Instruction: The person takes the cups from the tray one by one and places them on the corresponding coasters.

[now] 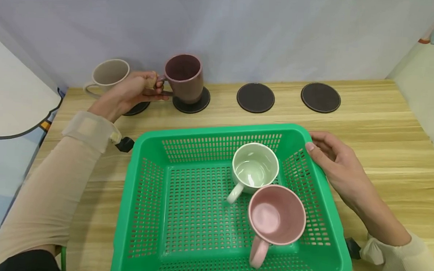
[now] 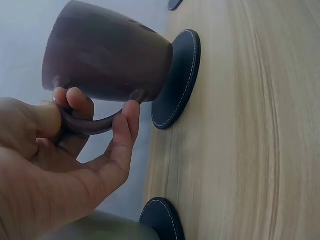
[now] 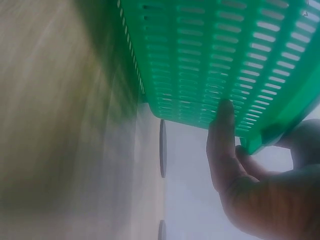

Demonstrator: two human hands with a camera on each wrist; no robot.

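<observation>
The fingers of the left hand (image 1: 137, 86) are curled in a pinch on the handle of a dark mauve mug (image 1: 186, 85); in the left wrist view the thumb and fingertips meet around the upper part of the handle, while other fingertips touch its lower end. The mug is over a dark round coaster (image 1: 200, 106), handle toward the hand; whether its base rests fully on the coaster I cannot tell. The fingers of the right hand (image 1: 341, 167) grip the right side of a green basket (image 1: 217, 130) near its far corner, thumb over the rim and other fingers against the outside of the perforated wall.

Just behind the left hand, partly hidden by it, a beige mug (image 1: 108, 76) stands at a second coaster (image 1: 138, 108), its handle pointing left. Inside the basket, toward the right, are a pale green mug (image 1: 253, 171) and, nearer the person, a pink mug (image 1: 276, 219); both are upright, close together, with handles turned toward the person. Right of the mauve mug, two more coasters (image 1: 256, 97) lie in a row on the wood-grain bench (image 1: 383, 159). A pale cloth (image 1: 243, 31) hangs behind the bench.
</observation>
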